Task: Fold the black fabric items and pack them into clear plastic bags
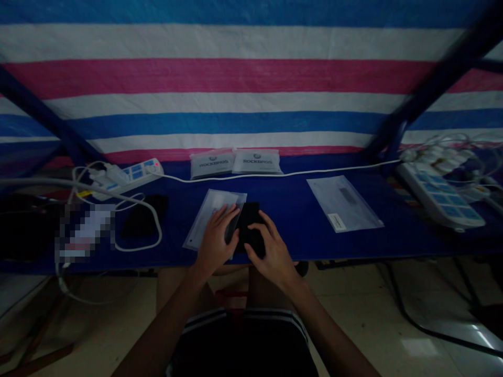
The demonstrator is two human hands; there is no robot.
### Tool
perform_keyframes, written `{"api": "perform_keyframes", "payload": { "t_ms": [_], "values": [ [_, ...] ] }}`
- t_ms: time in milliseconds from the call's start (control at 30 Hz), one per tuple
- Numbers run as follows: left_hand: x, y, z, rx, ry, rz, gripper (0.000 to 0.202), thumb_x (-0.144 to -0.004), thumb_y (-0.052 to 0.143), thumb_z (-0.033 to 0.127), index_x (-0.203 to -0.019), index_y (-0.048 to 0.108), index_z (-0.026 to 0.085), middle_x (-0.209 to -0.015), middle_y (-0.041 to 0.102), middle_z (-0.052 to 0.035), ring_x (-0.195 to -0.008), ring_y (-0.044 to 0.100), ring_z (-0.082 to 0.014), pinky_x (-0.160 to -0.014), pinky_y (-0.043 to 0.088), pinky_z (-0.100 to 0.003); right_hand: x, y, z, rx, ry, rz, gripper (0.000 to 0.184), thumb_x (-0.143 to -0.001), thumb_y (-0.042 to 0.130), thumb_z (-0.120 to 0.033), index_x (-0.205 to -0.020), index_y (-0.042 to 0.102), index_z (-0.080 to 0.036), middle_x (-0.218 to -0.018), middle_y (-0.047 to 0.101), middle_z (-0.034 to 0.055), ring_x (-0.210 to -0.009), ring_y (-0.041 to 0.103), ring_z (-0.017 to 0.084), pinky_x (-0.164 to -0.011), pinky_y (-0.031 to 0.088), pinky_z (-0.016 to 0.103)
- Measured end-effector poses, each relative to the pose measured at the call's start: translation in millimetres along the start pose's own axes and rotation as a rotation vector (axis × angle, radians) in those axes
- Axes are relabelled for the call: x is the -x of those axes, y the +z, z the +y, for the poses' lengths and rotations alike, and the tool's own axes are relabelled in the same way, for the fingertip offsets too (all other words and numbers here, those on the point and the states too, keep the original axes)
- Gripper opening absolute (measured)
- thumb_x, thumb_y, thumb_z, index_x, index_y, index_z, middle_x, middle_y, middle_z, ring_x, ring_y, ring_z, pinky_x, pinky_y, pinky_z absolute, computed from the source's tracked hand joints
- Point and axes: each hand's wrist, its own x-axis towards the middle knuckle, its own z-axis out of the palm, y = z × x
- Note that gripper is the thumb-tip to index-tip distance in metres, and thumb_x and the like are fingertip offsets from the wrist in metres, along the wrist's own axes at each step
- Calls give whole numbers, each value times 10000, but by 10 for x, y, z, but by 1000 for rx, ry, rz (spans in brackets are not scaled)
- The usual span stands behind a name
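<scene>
My left hand point(215, 238) lies on a clear plastic bag point(210, 212) at the front of the blue table point(291, 214), its fingers curled against a flat black object point(248, 222). My right hand point(271, 251) grips the same black object from the right, fingers bent over its near end. The object lies partly over the bag's right edge. What the black object is cannot be made out in the dim light.
Two grey ROCKBROS pouches point(236, 162) lean at the back. A second clear bag point(343, 204) lies to the right. White power strips sit at the left point(129, 175) and right point(440, 196), with cables. Another black item point(143, 217) lies left. A striped tarp hangs behind.
</scene>
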Motion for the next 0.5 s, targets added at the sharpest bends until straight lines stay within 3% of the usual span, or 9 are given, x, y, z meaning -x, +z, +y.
{"api": "perform_keyframes", "payload": {
  "t_ms": [67,167,500],
  "values": [
    [-5,-6,1,10,2,-1,529,-980,557,201,-1503,531,277,-1591,548,-71,-1534,425,-308,-1269,335,-631,49,6,31,10,-12,64,271,-954,614,-332,-1186,673,-206,-1554,515,186,-1431,534,332,-1149,495,541],
    [-9,-5,0,4,11,2,532,-974,553,185,-1497,544,281,-1588,552,-67,-1530,432,-308,-1269,336,-633,100,42,88,43,-41,105,208,-947,628,-331,-1106,722,-233,-1441,631,151,-1333,619,314,-1127,518,539],
    [-118,-3,-56,-7,81,-126,531,-1021,408,112,-1518,550,230,-1566,576,-76,-1563,386,-262,-1274,358,-598,118,47,127,134,-138,-17,354,-976,617,-329,-1292,760,-258,-1490,631,127,-1385,593,295,-1159,497,538]
  ]
}}
